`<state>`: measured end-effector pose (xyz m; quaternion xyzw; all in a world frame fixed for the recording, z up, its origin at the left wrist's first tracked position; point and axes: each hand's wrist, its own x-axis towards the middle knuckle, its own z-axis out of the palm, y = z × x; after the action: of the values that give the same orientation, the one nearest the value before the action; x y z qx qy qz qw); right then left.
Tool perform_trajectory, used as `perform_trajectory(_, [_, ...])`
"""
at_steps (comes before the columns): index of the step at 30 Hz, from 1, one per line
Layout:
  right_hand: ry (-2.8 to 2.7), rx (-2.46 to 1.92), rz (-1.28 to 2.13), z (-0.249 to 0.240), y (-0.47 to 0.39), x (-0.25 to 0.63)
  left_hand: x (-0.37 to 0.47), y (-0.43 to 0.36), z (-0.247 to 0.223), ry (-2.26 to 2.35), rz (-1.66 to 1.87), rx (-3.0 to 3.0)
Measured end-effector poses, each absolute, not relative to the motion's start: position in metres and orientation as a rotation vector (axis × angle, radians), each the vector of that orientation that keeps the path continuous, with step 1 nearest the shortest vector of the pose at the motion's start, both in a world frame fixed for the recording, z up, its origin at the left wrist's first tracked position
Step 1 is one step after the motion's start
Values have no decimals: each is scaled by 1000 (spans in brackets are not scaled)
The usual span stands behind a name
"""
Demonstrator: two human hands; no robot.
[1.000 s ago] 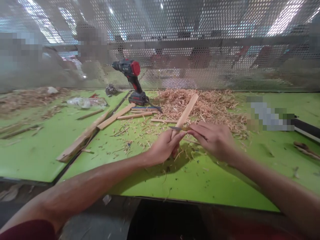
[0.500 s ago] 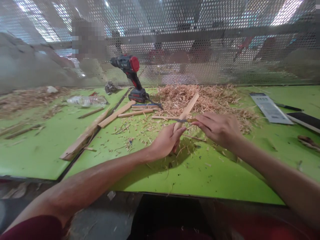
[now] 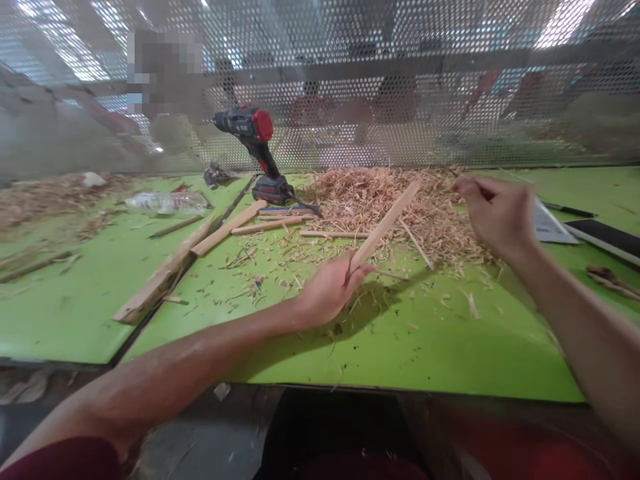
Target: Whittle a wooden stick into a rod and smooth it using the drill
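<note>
My left hand (image 3: pixel 327 288) is wrapped round the lower end of a flat, pale wooden stick (image 3: pixel 387 223), which slants up and away to the right. My right hand (image 3: pixel 497 207) is raised over the right side of the shavings, apart from the stick. Its fingers are closed on the handle of a knife, whose blade does not show clearly now. Between the two hands a long, thin wood shaving (image 3: pixel 417 244) shows beyond the stick. A heap of curled wood shavings (image 3: pixel 350 190) lies behind the stick.
A cordless drill (image 3: pixel 257 150) stands on its battery near the perforated metal screen (image 3: pixel 340 80). Wooden strips (image 3: pixel 227 230) and a longer wooden bar (image 3: pixel 145 297) lie to the left, along the table seam. A plastic bottle (image 3: pixel 167 202) lies farther left. A dark flat object (image 3: pixel 607 237) is at right.
My right hand has moved up and right, drawing the knife away from the stick. A long shaving now shows beside the stick. My left hand keeps its hold, with the stick tilted more to the right.
</note>
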<state>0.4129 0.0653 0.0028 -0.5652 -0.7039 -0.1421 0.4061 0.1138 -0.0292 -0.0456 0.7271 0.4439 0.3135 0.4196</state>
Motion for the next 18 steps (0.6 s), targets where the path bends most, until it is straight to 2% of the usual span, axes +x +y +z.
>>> perform_trajectory(3, [-1908,-1149,-236,3,42,385,114,-25,-44,1213,786,1816])
perform_trajectory(7, [-2244,-1023,-64,-13,14,347,114,-22,-44,1239,803,1811])
perform_trajectory(14, [-2337,-974,-364,-29,12,342,114,-21,-52,1201,840,1711])
perform_trajectory(18, [-2302,-1083,-335,-23,27,358,115,-22,-56,1172,847,1622])
